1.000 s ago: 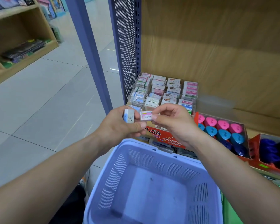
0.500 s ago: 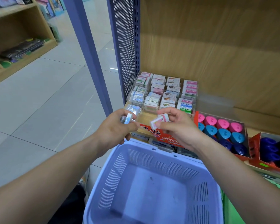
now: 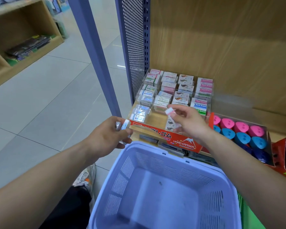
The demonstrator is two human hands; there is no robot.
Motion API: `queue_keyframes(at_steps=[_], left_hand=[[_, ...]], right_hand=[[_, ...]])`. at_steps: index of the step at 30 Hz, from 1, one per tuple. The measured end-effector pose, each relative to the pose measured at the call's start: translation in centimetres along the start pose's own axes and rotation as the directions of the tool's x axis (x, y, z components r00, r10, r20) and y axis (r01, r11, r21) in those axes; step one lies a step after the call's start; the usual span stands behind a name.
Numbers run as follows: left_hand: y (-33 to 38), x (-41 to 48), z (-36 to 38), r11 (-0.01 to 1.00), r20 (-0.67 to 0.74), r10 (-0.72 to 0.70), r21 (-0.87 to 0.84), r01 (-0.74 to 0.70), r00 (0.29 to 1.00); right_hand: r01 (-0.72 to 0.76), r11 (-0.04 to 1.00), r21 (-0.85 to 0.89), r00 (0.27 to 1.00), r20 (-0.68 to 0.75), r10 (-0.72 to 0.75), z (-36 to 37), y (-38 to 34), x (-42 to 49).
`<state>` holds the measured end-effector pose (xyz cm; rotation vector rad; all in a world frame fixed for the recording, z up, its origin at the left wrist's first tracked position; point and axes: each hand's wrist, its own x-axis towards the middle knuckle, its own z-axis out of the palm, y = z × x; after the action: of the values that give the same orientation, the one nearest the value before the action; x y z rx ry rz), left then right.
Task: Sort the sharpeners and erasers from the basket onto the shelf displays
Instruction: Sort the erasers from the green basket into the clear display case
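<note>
Right hand pinches a pink eraser at its ten o'clock, over the tray's bare front. Left hand grips a blue eraser.

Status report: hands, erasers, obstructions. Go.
Left hand grips a shiny-wrapped eraser beside the display, front-left corner. Right hand pinches a pink-and-white eraser over the display. Basket looks empty. No obstruction seen.

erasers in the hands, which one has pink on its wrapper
The small white eraser pinched by the right hand; the left hand holds a shiny blue-white eraser.
</note>
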<state>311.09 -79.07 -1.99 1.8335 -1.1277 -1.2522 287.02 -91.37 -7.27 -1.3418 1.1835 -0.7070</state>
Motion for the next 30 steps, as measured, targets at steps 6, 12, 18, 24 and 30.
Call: queue_keyframes(at_steps=[6, 12, 18, 24, 30], left_hand=[[-0.1, 0.2, -1.3, 0.998, -0.080, 0.015, -0.067, -0.020, 0.997], [-0.1, 0.2, -1.9, 0.993, -0.118, -0.007, -0.118, -0.007, 0.993], [-0.5, 0.1, -2.3, 0.998, -0.127, 0.025, -0.059, -0.033, 0.992], [0.0, -0.3, -2.2, 0.997, -0.090, 0.063, -0.046, -0.068, 0.994], [0.7, 0.0, -1.6, 0.995, -0.108, 0.069, -0.069, -0.077, 0.992]], right_hand=[[0.061, 0.991, -0.116, 0.988, -0.136, -0.076, 5.3, -1.4, 6.1], [0.141, 0.897, -0.419, 0.950, -0.197, -0.242, 8.5, 0.2, 9.0], [0.160, 0.588, -0.793, 0.910, -0.113, -0.400, 9.9, 0.5, 9.3], [0.204, 0.548, -0.811, 0.929, -0.017, -0.370, 8.8, 0.5, 8.8], [0.309, 0.904, -0.296, 0.951, 0.079, -0.300, 7.5, -2.2, 1.1]])
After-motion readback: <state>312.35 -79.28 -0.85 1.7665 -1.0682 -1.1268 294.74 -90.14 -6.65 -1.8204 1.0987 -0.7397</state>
